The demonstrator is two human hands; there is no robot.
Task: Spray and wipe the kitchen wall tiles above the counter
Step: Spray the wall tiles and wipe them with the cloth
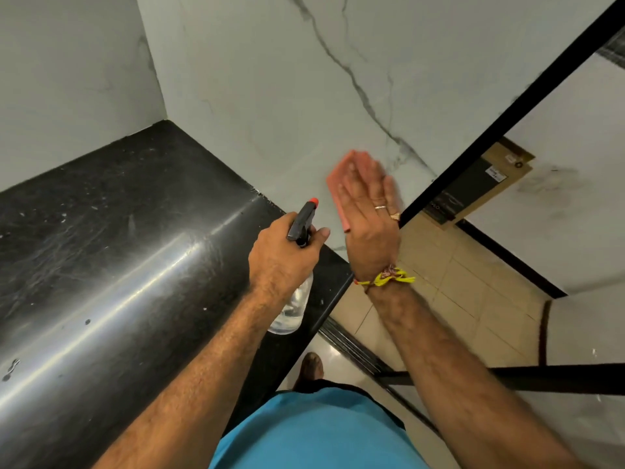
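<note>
Pink cloth (341, 184) pressed flat to wall tile (270, 96) by right hand (368, 218), fingers straight: wiping step. Left hand (284, 255) grips spray bottle (297, 265) beside cloth. Next prob re-spray higher & wipe upward.

The wall (270, 96) was white with grey veins, the counter (101, 248) black, the cloth (341, 184) pink, the bottle (294, 299) clear with an orange tip.

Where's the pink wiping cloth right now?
The pink wiping cloth lies flat against the white marble-look wall tile, under the right hand, right of centre, just above the black counter's end.
</note>
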